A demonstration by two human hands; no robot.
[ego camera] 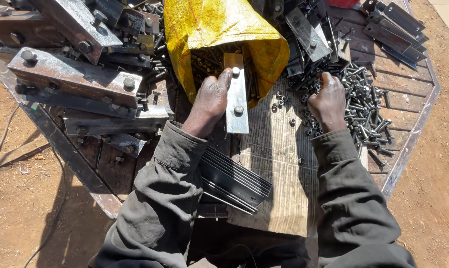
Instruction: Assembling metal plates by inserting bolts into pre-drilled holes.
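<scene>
The left hand (209, 101) grasps a metal plate (237, 94) at the yellow sack (219, 25); the right hand (328, 101) clenches over loose bolts (366, 106) near the table's (413, 134) right edge.

Sleeves: dark grey-olive work jacket, long, creased, dusty.
Cuffs: loose at both wrists.
Left hand (210, 101): bare.
Right hand (328, 101): bare.

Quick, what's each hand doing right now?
Left hand: closed on a flat metal plate with two bolts, at the mouth of the yellow sack.
Right hand: fingers curled in the bolt pile; what it holds cannot be told.
</scene>
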